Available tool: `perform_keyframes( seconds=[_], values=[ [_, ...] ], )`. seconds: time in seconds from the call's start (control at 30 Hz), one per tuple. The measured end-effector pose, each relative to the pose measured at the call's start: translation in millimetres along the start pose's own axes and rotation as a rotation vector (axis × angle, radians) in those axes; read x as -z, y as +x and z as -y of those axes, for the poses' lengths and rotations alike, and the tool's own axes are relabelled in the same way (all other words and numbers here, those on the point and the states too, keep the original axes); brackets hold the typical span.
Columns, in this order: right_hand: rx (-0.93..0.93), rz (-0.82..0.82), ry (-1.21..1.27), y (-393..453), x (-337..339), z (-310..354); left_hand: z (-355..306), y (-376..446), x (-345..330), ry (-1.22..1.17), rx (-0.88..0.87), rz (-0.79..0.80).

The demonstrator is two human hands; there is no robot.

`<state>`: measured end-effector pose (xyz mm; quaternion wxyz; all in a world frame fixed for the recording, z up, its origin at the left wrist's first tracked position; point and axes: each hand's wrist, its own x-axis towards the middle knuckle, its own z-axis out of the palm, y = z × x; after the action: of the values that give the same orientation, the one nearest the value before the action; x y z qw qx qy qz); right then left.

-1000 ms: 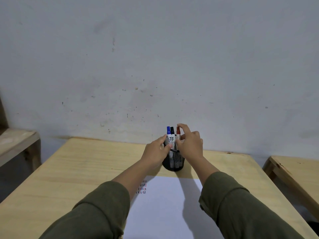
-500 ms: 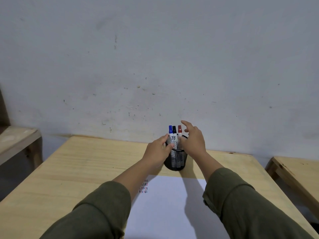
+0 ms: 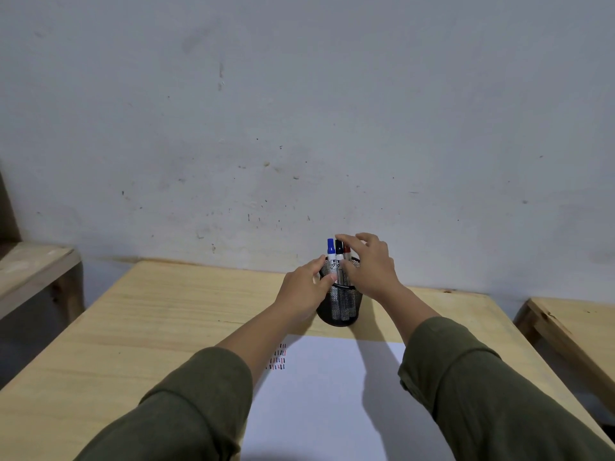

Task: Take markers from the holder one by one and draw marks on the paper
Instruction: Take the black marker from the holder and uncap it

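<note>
A pale wooden table with visible straight grain is seen from above, its far edge set against a grey-white plastered wall that is scuffed and speckled with small dark marks. Parts of two more wooden tables are seen at the edges: one at the left and one at the right, both of the same light, raw-looking timber. A white sheet of paper is laid flat on the near half of the central table, smooth and matte; a small block of short dashes in black and red is drawn near its upper left corner, partly covered by the left forearm. Just beyond the paper's far edge, a round black wire-mesh holder is stood upright on the bare wood. Three markers with white printed barrels are held in it, upright and close together: a blue-capped marker, a black-capped marker and a red-capped marker, the last largely hidden. The left hand is curled around the holder's left side, thumb at the rim. The right hand is raised over the markers with fingers spread and loosely bent; the thumb appears to touch the marker barrels, though contact cannot be confirmed, and nothing is gripped. Both arms are covered by olive-green fabric sleeves pushed back from the wrists.
</note>
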<state>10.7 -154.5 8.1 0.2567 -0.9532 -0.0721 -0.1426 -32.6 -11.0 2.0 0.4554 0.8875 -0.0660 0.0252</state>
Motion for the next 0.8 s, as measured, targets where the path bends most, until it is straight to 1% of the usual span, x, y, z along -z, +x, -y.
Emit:
perform_keyframes(
  seconds=[0.23,0.43,0.57,0.73,0.8],
  values=[
    [0.036,-0.133,0.138,-16.3,6.5,0.8,-0.7,-0.8,-1.3,-0.014,0.012,-0.003],
    [0.006,-0.077,0.278,-23.5,4.8,5.1,-1.9,-2.3,-1.7,-0.041,0.033,-0.031],
    [0.002,-0.087,0.325,-26.4,5.6,9.7,-2.4,-1.9,-0.4,-0.025,0.033,-0.04],
    [-0.036,-0.189,0.515,-24.6,22.8,15.3,-4.6,0.4,5.1,-0.001,0.014,-0.054],
    [-0.02,-0.24,0.562,-22.0,33.1,19.4,-8.9,1.7,9.6,0.006,-0.003,-0.089]
  ],
)
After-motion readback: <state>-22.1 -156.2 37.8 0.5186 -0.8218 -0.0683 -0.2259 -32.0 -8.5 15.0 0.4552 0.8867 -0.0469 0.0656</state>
